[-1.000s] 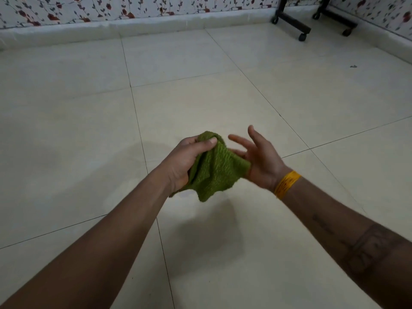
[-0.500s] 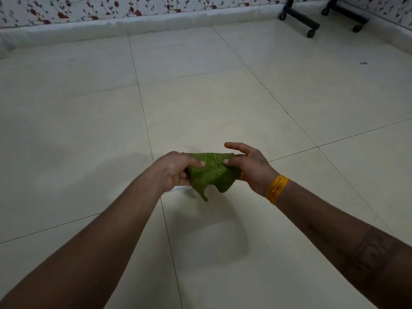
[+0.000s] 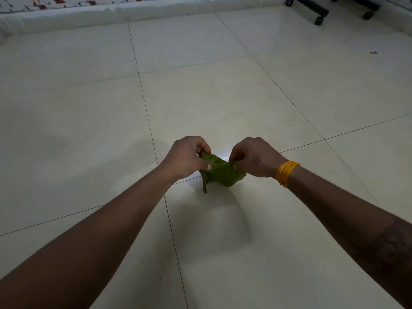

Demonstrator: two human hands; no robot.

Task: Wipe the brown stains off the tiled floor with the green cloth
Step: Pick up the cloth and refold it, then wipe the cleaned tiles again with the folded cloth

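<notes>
Here both hands hold the green cloth [image 3: 219, 172] up in the air above the tiled floor [image 3: 223, 103]. The left hand [image 3: 186, 158] has its grip closed on the cloth's left edge, thumb and curled fingers pinching the fabric. The right hand [image 3: 254, 158] pinches the opposite edge the same way, knuckles turned upward. Between the two grips the cloth is drawn out and sags, and one corner hangs down below the left grip. A yellow band [image 3: 286, 172] sits on the right wrist, just behind that grip. Under the grips the floor carries the dark shadow of the arms, and a bright patch of light shows on the tile just beyond the cloth. Well beyond the grips a white skirting [image 3: 111, 12] runs along the wall, and to the far right stand black wheeled legs [image 3: 316, 10]. A small dark speck [image 3: 374, 52] lies on the tile far off to the right.
</notes>
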